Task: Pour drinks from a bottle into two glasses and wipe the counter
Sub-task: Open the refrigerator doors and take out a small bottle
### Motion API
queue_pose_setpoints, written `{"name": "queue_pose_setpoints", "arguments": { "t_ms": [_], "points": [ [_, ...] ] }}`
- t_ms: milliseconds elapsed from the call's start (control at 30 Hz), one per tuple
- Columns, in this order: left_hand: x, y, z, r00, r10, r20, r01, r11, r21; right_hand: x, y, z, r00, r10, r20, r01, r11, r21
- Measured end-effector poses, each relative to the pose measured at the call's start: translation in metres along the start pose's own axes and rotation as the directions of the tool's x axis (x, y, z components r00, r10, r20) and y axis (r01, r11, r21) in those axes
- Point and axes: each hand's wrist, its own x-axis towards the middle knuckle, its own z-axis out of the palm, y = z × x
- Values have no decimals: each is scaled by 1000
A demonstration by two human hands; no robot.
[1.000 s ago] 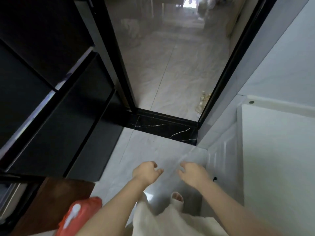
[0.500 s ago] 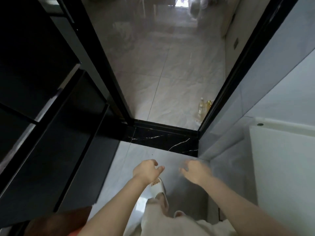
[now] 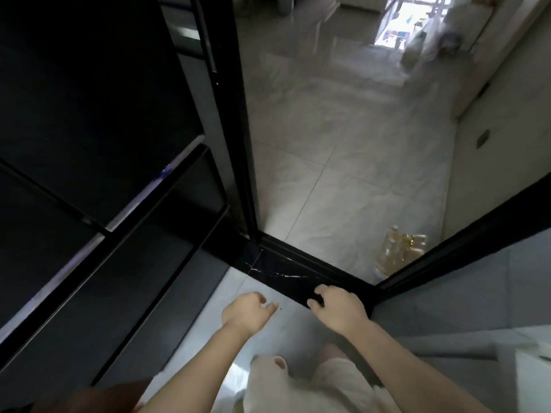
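Beyond the black marble threshold, on the pale tiled floor of the next room, a cluster of clear plastic bottles filled with yellowish liquid stands just beside the dark door frame on the right; they are blurred, so their number and caps cannot be told, and no glasses or cloth show anywhere. Nearer the camera, both bare hands hang in the air above the floor, well apart from the bottles. The left hand is loosely curled, its fingertips bent inward toward the palm and grasping nothing. The right hand hovers over the threshold's near edge with its fingers hooked downward, also empty. The two hands sit near each other with a gap of floor between them. Below them, light-coloured clothing and a pale slipper show at the bottom of the view. To the left rise dark cabinet fronts with a thin bright strip running between the panels, and a black upright post of the doorway divides them from the lit room beyond. A reddish-brown surface sits at the lower left corner, and the edge of a white counter shows at the lower right.
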Motion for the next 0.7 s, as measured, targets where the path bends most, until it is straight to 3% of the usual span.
{"name": "queue_pose_setpoints", "arguments": {
  "t_ms": [300, 700],
  "points": [
    [32, 7, -26, 947, -301, -110, 266, 930, -253, 103, -25, -42, 948, -302, 105, 315, 936, -159],
    [18, 18, -29, 718, -689, -99, 530, 633, -565, 185, -79, -75, 729, -598, 333, 683, 664, -303]
  ]
}}
